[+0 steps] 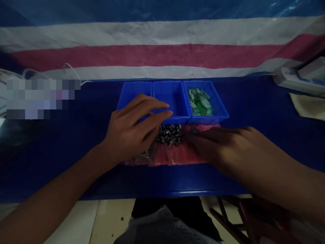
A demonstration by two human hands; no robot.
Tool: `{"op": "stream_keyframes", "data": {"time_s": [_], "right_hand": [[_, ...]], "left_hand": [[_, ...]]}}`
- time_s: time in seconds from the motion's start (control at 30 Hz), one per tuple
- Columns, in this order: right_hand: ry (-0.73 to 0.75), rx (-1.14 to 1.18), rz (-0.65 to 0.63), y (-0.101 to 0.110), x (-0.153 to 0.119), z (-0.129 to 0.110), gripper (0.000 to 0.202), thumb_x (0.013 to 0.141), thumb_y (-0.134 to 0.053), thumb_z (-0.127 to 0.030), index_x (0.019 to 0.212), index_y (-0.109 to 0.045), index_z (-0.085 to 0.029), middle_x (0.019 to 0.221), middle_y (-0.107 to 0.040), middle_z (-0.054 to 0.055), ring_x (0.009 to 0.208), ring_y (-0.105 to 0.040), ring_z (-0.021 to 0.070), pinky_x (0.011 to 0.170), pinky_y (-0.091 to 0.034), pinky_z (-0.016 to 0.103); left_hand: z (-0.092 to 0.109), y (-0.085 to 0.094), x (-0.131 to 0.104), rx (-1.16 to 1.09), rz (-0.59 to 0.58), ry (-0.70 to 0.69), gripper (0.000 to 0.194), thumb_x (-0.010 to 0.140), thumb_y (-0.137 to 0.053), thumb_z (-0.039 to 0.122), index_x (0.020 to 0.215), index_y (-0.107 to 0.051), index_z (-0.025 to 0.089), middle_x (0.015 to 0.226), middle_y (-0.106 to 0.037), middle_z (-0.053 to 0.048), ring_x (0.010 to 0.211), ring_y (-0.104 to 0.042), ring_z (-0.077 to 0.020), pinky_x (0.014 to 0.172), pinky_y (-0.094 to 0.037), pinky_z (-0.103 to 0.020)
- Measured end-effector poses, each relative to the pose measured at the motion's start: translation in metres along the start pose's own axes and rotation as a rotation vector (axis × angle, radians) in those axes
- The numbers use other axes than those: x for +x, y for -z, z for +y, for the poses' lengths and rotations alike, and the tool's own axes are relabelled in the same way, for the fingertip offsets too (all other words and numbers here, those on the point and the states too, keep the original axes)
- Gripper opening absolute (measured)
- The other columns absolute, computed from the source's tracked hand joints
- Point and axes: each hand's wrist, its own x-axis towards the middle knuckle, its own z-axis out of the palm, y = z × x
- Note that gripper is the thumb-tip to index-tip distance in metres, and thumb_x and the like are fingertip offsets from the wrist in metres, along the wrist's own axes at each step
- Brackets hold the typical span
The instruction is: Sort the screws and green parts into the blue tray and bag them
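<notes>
Blue tabletop [157, 181] takes most of the work area. On it, three blue bins in a row: left bin [135, 89], middle bin [172, 95], right bin [220, 106], the last holding green translucent pieces [201, 101]. Both hands over the near side. Red plastic bag [165, 157] lies flat just in front of the bins, dark metal screws [169, 134] heaped on it between the hands.

Step looks like handling the screws off that heap. To do it well, I'd keep the plastic pinned so the pile doesn't slide, spread it thin, and pinch single screws by the head (short ones will roll).

Left hand [129, 134]: fingers loosely curved and well apart, tips in front of the middle bin's opening as seen from here; nothing visible in them, lower digit right beside the heap, contact unclear. Right hand [225, 145]: fingers extended low over the plastic's right part, tips dark and blurred; can't tell whether they grip anything.
</notes>
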Motion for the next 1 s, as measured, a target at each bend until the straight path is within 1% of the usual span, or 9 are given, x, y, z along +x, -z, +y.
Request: {"op": "stream_keyframes", "data": {"time_s": [0.13,0.23,0.33,0.5,0.57,0.7,0.8,0.9,1.0], "right_hand": [[0.058,-0.042,0.05,0.015,0.011,-0.001,0.035,0.09,-0.058,-0.005,0.107,-0.082,-0.024,0.074,-0.08,0.003,0.049,-0.064,0.0202,0.044,-0.033,0.036],[-0.043,0.306,0.299,0.027,0.026,0.006,0.025,0.108,-0.064,-0.033,0.127,-0.081,-0.033,0.085,-0.083,-0.001,0.062,-0.073,0.0181,0.054,-0.052,0.033],[-0.249,0.629,0.419,0.029,0.04,0.012,0.017,0.1,-0.08,-0.036,0.115,-0.085,-0.04,0.109,-0.086,-0.005,0.091,-0.082,0.0198,0.083,-0.07,0.035],[-0.271,1.077,0.328,0.014,0.045,0.008,0.033,0.087,-0.091,-0.027,0.112,-0.086,-0.048,0.107,-0.087,-0.008,0.094,-0.085,0.0256,0.089,-0.076,0.046],[-0.228,0.996,0.378,0.007,0.043,0.005,0.032,0.087,-0.092,-0.028,0.11,-0.086,-0.049,0.104,-0.087,-0.009,0.092,-0.085,0.0257,0.085,-0.076,0.048],[-0.062,0.66,0.6,-0.002,0.039,0.0,0.011,0.096,-0.085,-0.03,0.098,-0.088,-0.04,0.088,-0.083,-0.004,0.081,-0.078,0.0218,0.075,-0.07,0.042],[-0.12,0.59,0.625,-0.005,0.036,-0.002,0.012,0.1,-0.081,-0.039,0.11,-0.087,-0.042,0.099,-0.085,-0.002,0.086,-0.079,0.0249,0.076,-0.069,0.045],[-0.281,0.627,0.579,-0.007,0.033,-0.005,0.011,0.098,-0.082,-0.049,0.108,-0.086,-0.046,0.101,-0.086,-0.003,0.08,-0.081,0.0275,0.072,-0.072,0.049],[-0.334,0.843,0.652,-0.008,0.035,-0.007,0.008,0.094,-0.089,-0.037,0.1,-0.085,-0.041,0.089,-0.084,-0.005,0.073,-0.08,0.0223,0.072,-0.073,0.041]], "left_hand": [[0.007,0.001,0.001,0.022,0.013,-0.013,0.031,0.099,-0.072,0.01,0.119,-0.081,0.033,0.122,-0.083,-0.003,0.111,-0.081,-0.0261,0.1,-0.069,-0.044],[0.013,0.005,0.003,0.041,0.062,-0.058,0.035,0.099,-0.075,0.011,0.124,-0.08,0.036,0.127,-0.082,0.0,0.115,-0.081,-0.0253,0.101,-0.071,-0.044],[0.016,0.011,0.002,0.17,0.047,-0.135,0.038,0.097,-0.081,0.015,0.127,-0.079,0.037,0.136,-0.079,0.0,0.122,-0.079,-0.0283,0.106,-0.071,-0.052],[0.004,0.012,-0.007,0.134,0.194,-0.127,0.039,0.108,-0.071,0.031,0.145,-0.071,0.043,0.134,-0.08,0.003,0.115,-0.079,-0.0281,0.102,-0.073,-0.05],[0.001,0.008,-0.011,0.026,0.196,-0.095,0.035,0.111,-0.064,0.042,0.146,-0.071,0.044,0.132,-0.08,0.004,0.109,-0.08,-0.0278,0.095,-0.075,-0.048],[0.012,0.0,-0.011,-0.086,0.187,0.237,0.018,0.108,-0.072,0.049,0.123,-0.083,0.044,0.108,-0.084,0.007,0.089,-0.082,-0.0215,0.076,-0.074,-0.041],[0.027,-0.004,-0.007,-0.094,0.226,0.432,0.012,0.1,-0.085,0.048,0.108,-0.085,0.039,0.098,-0.085,0.01,0.082,-0.082,-0.019,0.077,-0.075,-0.04],[0.034,-0.005,-0.004,-0.176,0.232,0.497,0.019,0.101,-0.085,0.044,0.118,-0.083,0.037,0.099,-0.084,0.011,0.082,-0.082,-0.0177,0.08,-0.076,-0.038],[0.032,-0.003,-0.002,-0.199,0.188,0.41,0.026,0.111,-0.07,0.029,0.135,-0.077,0.036,0.105,-0.084,0.01,0.082,-0.081,-0.0148,0.078,-0.074,-0.033]]}}
